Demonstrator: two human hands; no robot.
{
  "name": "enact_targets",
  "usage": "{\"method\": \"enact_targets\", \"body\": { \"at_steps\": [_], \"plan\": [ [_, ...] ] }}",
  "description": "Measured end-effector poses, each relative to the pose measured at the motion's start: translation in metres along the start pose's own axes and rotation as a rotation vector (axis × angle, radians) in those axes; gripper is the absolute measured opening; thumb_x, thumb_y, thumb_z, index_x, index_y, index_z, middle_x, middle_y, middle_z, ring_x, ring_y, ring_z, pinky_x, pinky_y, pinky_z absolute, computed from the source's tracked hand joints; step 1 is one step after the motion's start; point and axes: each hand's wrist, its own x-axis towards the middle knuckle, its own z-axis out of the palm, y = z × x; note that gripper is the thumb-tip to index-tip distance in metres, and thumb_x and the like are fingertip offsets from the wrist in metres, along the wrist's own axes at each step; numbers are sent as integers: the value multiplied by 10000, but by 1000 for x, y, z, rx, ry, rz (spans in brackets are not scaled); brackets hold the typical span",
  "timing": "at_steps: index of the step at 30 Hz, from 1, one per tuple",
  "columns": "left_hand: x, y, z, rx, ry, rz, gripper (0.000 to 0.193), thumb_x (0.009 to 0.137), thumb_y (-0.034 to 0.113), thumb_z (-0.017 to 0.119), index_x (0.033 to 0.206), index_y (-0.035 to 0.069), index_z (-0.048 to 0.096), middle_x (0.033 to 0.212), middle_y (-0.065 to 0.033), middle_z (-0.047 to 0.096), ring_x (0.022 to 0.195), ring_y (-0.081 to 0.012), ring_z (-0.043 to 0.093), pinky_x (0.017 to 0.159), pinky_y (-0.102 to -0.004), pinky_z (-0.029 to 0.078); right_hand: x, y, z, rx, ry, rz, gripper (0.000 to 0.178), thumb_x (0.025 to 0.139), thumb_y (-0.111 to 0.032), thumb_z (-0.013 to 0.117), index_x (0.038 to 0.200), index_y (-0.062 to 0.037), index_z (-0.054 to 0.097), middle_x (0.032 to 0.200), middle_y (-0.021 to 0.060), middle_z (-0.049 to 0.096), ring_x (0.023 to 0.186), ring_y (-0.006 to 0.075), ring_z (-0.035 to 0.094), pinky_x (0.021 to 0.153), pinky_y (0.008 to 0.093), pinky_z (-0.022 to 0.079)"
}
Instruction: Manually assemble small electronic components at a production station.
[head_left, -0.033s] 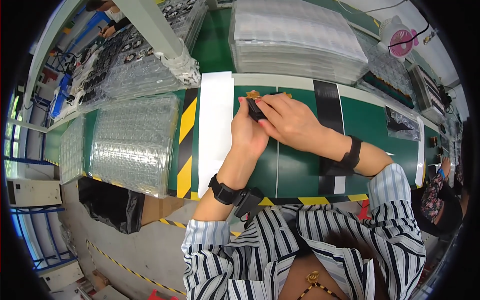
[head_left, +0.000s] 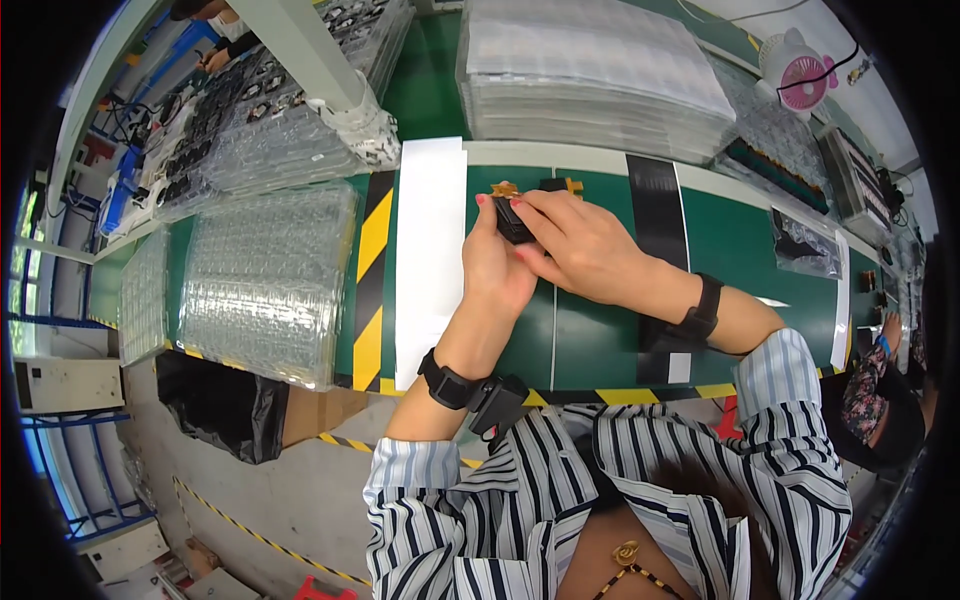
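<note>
My left hand [head_left: 492, 265] is closed around a small black block-shaped part [head_left: 513, 224] above the green work table [head_left: 590, 350]. At its far end shows a gold-orange flat piece [head_left: 504, 189]; I cannot tell whether it is joined to the black part. My right hand [head_left: 590, 245] presses its fingers onto the same black part from the right. Its fingertips and my palm hide much of the part. Just beyond my right knuckles lies another small black part with an orange end [head_left: 566, 186], partly covered by the hand.
A white paper sheet [head_left: 430, 270] lies left of my hands. Clear plastic trays [head_left: 265, 280] are stacked at the left, with a taller stack [head_left: 600, 90] behind. A plastic bag with black pieces [head_left: 803, 247] lies to the right. Far right, a pink-and-white fan [head_left: 800, 80] stands; other people sit nearby.
My right fingers have shifted slightly, so more of the black part in my grip and of the part beyond my knuckles shows.
</note>
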Motion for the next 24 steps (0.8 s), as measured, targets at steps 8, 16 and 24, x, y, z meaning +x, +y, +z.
{"method": "enact_targets", "body": {
  "at_steps": [8, 16, 24],
  "plan": [
    [-42, -29, -22, 84, -92, 34, 453, 985, 439, 269, 1144, 47, 431, 1115, -81, 503, 1075, -203, 479, 950, -356, 389, -48, -20, 7, 288, -54, 212, 556, 720, -228, 730, 1154, 41, 512, 1119, 191, 532, 933, 336, 587, 764, 360, 510],
    [-69, -46, -33, 142, -87, 76, 428, 985, 435, 284, 1182, 70, 389, 1156, -74, 469, 1089, -173, 462, 962, -331, 356, -70, -37, 5, 347, -35, 294, 603, 713, -109, 729, 1233, 26, 456, 1137, 191, 536, 937, 337, 590, 779, 359, 508],
    [-81, -48, -59, 840, -102, 210, 570, 898, 20, 466, 1393, -8, 184, 1285, -137, 410, 1195, -274, 417, 980, -359, 357, -87, -30, 10, 471, -75, 320, 556, 757, -124, 665, 1236, 42, 434, 1097, 206, 545, 897, 348, 596, 747, 367, 512]
  ]
}}
